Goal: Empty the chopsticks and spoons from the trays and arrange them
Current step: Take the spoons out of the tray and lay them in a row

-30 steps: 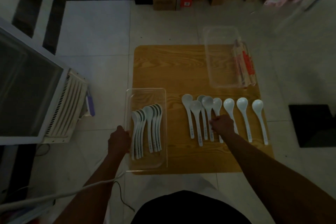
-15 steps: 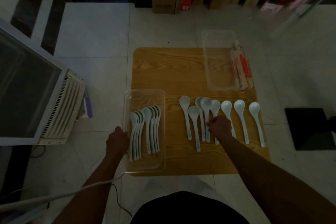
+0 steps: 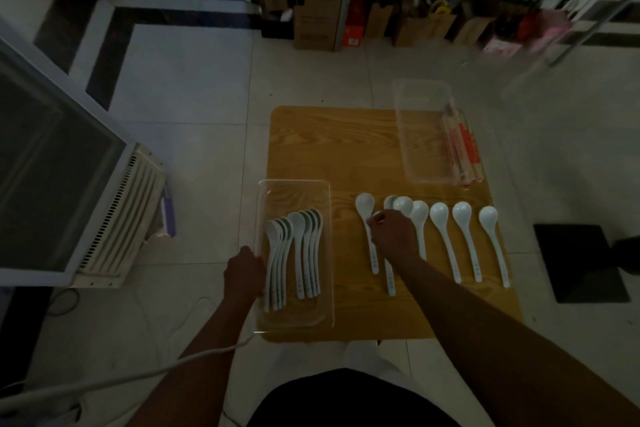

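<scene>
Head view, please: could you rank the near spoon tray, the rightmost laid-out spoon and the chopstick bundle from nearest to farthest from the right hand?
Measured from the right hand:
1. Near spoon tray, to its left at the table's near-left corner.
2. Rightmost laid-out spoon, at the right end of the row.
3. Chopstick bundle, far right, beside the far tray.

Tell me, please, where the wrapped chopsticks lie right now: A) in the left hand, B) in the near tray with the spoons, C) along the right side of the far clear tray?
C: the chopsticks lie along the right side of the far tray.
</scene>
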Tool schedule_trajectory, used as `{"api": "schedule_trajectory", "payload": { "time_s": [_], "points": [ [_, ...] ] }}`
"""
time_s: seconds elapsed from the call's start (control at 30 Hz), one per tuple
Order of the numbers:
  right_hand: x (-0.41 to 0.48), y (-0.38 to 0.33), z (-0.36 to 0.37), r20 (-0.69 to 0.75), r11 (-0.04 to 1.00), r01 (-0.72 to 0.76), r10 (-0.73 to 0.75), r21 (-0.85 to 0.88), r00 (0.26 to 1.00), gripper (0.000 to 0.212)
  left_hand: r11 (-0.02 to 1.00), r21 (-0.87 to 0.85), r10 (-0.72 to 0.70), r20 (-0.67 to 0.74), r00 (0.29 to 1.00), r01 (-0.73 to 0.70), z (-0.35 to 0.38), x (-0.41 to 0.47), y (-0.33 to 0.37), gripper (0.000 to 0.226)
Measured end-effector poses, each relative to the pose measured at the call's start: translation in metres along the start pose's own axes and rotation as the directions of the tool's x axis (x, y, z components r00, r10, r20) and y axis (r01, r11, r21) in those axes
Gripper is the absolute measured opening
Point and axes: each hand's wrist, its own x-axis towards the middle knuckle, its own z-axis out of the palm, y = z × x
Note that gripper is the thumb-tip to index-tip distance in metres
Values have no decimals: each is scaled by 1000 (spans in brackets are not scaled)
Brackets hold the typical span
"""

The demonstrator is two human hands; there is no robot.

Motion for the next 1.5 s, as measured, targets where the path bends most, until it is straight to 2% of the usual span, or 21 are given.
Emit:
{"api": "schedule_trajectory", "payload": {
  "time_s": [0.1, 0.23, 0.43, 0.53, 0.7, 0.8, 0.9, 0.97, 1.07, 1.37, 1.5],
  "points": [
    [-25, -29, 28, 23, 994, 104, -103, -38, 994, 26, 1000, -4, 24, 17, 1000, -24, -1, 0, -1, 17],
    [-59, -50, 70, 155, 982, 183, -173, -48, 973, 24, 999, -27, 44, 21, 999, -43, 1, 0, -5, 22],
    [-77, -53, 111, 332, 966, 190, -123, -177, 935, 24, 998, 21, 64, 33, 997, -65, 1, 2, -6, 25],
    [-80, -54, 117, 321, 978, 123, -65, -166, 945, 17, 996, 33, 80, 34, 996, -81, 0, 1, -7, 26],
    [-86, -62, 126, 291, 992, 74, -42, -100, 956, 23, 994, 33, 99, 54, 994, -101, -2, 2, -8, 26],
    [-86, -62, 134, 271, 996, 38, -16, -77, 963, 33, 994, 32, 100, 65, 993, -103, -4, 2, -8, 24],
    [-85, -62, 132, 255, 993, 44, -15, -108, 967, 20, 992, 38, 115, 65, 991, -118, -4, 3, -9, 21],
    [-85, -62, 129, 240, 994, 28, -1, -107, 971, 20, 992, 41, 113, 70, 991, -116, -4, 2, -10, 20],
    [-83, -62, 131, 262, 1000, -4, 12, -30, 965, 28, 995, 21, 91, 87, 992, -93, -4, 3, -10, 18],
    [-75, -64, 138, 324, 982, -161, 119, 104, 938, 23, 997, 11, 80, 73, 994, -81, -5, 4, -8, 19],
    [-72, -66, 115, 273, 995, -78, 59, 57, 960, 23, 997, 12, 76, 65, 995, -77, -5, 4, -8, 18]
  ]
}}
